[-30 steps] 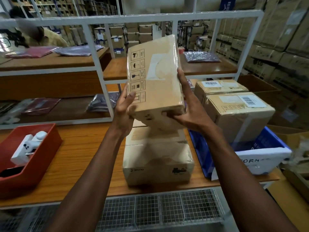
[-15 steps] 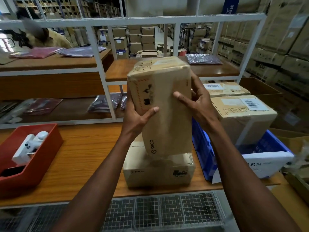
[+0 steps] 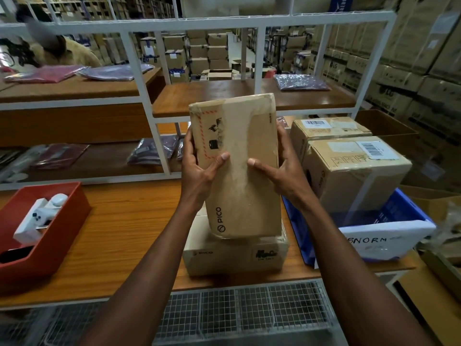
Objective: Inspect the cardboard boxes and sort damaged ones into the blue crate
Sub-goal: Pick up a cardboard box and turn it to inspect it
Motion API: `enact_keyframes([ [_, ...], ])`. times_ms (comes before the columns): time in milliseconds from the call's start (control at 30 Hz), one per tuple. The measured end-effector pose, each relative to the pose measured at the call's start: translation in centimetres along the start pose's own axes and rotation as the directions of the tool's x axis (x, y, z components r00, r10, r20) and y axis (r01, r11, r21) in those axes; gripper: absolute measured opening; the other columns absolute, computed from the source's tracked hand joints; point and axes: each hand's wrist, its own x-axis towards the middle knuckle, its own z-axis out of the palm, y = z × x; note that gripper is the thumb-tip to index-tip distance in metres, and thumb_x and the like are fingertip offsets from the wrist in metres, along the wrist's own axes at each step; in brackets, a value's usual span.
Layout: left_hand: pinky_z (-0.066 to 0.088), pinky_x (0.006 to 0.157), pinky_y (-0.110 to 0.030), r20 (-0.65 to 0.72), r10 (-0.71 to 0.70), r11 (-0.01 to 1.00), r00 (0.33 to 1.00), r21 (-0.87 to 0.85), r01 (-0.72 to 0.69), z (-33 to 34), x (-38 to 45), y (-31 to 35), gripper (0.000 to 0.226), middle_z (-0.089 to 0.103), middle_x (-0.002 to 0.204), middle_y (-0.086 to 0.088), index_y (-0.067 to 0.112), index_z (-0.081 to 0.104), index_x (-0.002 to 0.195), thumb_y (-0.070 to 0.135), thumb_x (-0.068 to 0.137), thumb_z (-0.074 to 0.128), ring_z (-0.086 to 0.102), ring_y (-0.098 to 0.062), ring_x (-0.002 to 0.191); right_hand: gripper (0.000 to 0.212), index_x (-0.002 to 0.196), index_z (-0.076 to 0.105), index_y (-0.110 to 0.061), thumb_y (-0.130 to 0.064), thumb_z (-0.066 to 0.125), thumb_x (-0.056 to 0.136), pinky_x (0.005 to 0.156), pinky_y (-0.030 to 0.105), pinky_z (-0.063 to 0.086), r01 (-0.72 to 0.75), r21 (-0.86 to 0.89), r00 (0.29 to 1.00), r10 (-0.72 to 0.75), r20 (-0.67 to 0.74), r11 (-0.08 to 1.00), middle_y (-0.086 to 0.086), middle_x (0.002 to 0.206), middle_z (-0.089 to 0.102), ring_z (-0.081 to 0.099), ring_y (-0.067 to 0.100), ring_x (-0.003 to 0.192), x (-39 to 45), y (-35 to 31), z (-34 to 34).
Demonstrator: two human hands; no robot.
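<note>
The taped brown cardboard PICO box has turned upright since earlier, gripped by left hand and right hand above another brown carton; the blue plastic crate right holds two cartons.

Warehouse packing station: stacked cartons filling aisles behind, white metal rack with wooden shelves holding bagged garments, barcode-labelled boxes at worktop's right edge, red bin at left edge

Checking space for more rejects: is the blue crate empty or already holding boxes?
Already holding boxes. Two cardboard boxes sit in the blue crate, rising above its rim.
</note>
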Motion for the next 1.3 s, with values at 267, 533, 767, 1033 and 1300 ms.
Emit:
enact_keyframes([
  [267, 0.06, 0.087, -0.023, 0.138, -0.102, 0.995, 0.985, -0.008, 0.104, -0.1, -1.9, -1.8, 0.1, 0.059, 0.141, 0.011, 0.03, 0.03, 0.16, 0.038, 0.078, 0.086, 0.065, 0.001, 0.12, 0.095, 0.165, 0.011, -0.043, -0.049, 0.072, 0.092, 0.096, 0.021, 0.055, -0.04, 0.006, 0.987, 0.04, -0.155, 0.999, -0.004, 0.159, 0.044, 0.056, 0.004, 0.132, -1.9, 1.6, 1.1],
  [533, 0.058, 0.087, -0.022, 0.142, -0.353, 0.935, 0.925, 0.077, 0.345, -0.2, -8.2, -6.6, 0.13, 0.057, 0.14, 0.009, 0.036, 0.03, 0.159, 0.082, 0.049, 0.083, 0.06, -0.007, 0.123, 0.082, 0.162, 0.026, -0.032, -0.045, 0.073, 0.096, 0.098, 0.023, 0.054, -0.048, 0.036, 0.967, 0.056, -0.249, 0.998, -0.008, 0.151, 0.052, 0.059, 0.0, 0.128, -1.5, 2.0, 2.0],
  [767, 0.054, 0.081, -0.029, 0.01, -0.523, 0.85, 0.852, -0.058, 0.523, 0.7, -11.0, -6.9, 0.115, 0.063, 0.133, 0.006, 0.033, 0.042, 0.156, 0.081, 0.055, 0.072, 0.061, -0.014, 0.117, 0.092, 0.164, 0.023, -0.033, -0.055, 0.074, 0.09, 0.108, 0.042, 0.054, -0.061, 0.037, 0.959, 0.069, -0.275, 0.997, -0.005, 0.157, 0.048, 0.056, 0.009, 0.135, -1.6, 2.0, 2.6],
  [1033, 0.058, 0.1, -0.056, -0.048, -0.565, 0.812, 0.824, -0.21, 0.545, 0.6, -10.9, -6.3, 0.08, 0.072, 0.123, 0.004, 0.031, 0.061, 0.139, 0.067, 0.071, 0.082, 0.066, -0.021, 0.118, 0.124, 0.166, -0.001, -0.042, -0.064, 0.081, 0.075, 0.109, 0.041, 0.041, -0.029, -0.184, 0.98, -0.009, -0.2, 0.982, 0.005, 0.166, 0.029, 0.042, 0.019, 0.143, 0.0, 0.5, 0.2],
  [1300, 0.062, 0.095, -0.041, -0.036, -0.454, 0.886, 0.89, -0.125, 0.446, -0.5, -10.1, -5.2, 0.077, 0.075, 0.121, 0.008, 0.025, 0.062, 0.142, 0.059, 0.076, 0.081, 0.071, -0.017, 0.116, 0.13, 0.162, 0.011, -0.04, -0.075, 0.089, 0.063, 0.099, 0.059, 0.058, 0.053, -0.367, 0.972, -0.132, -0.193, 0.929, 0.007, 0.162, 0.039, 0.057, 0.035, 0.135, 2.4, -2.0, -3.2],
])
